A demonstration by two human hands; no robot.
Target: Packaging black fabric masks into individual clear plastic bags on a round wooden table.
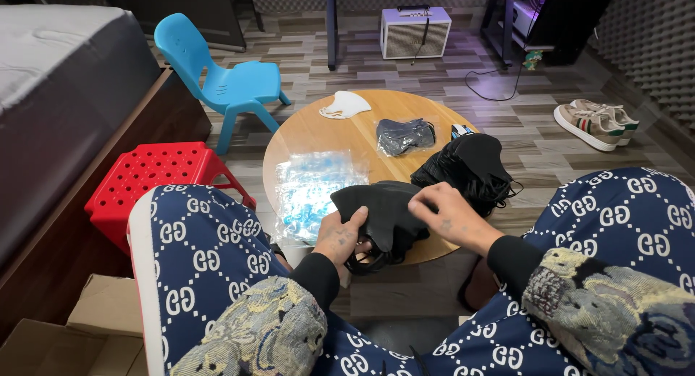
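Note:
My left hand [340, 238] grips a small stack of black face masks [384, 213] at the near edge of the round wooden table [326, 133]; their ear loops hang below my fingers. Over the top mask of that stack, my right hand [445, 213] has its fingers pinched on the fabric. Just beyond my right hand lies a loose pile of black masks [470, 166]. A clear plastic bag with blue print [311, 188] lies left of my hands. A sealed bag of dark masks [405, 135] and a white mask [345, 104] lie farther back.
A red perforated plastic stool [156, 177] stands left of the table, a blue plastic chair [224, 82] behind it. A bed [58, 79] runs along the left. Cardboard boxes [79, 325] sit bottom left. A small amplifier [415, 32] and a pair of shoes [595, 121] stand on the floor.

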